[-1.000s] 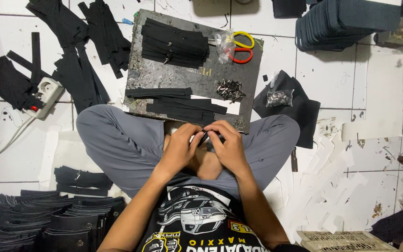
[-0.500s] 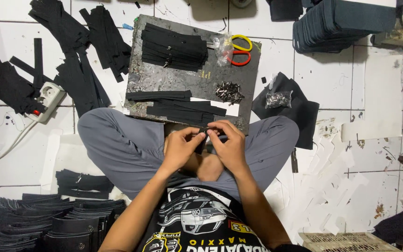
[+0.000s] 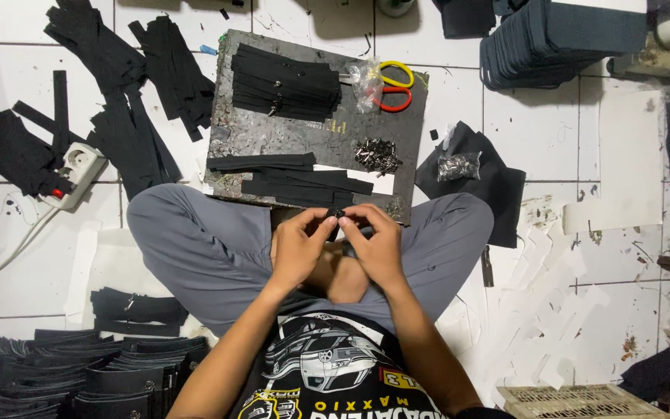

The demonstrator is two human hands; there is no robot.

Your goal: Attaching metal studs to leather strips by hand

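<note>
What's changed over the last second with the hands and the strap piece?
Very little. The left hand and right hand stay together over the lap, fingertips pinching the same small black piece; they have drifted slightly right and away from the body. Nothing was picked up or let go. The board, black strips, metal clips and scissors are unmoved.

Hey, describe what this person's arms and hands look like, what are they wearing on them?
Both forearms are bare; no sleeves reach them in view. The left hand and right hand wear no gloves, and no rings, watch or bracelet can be made out. The person wears a black printed T-shirt with a helmet graphic and grey trousers.
</note>
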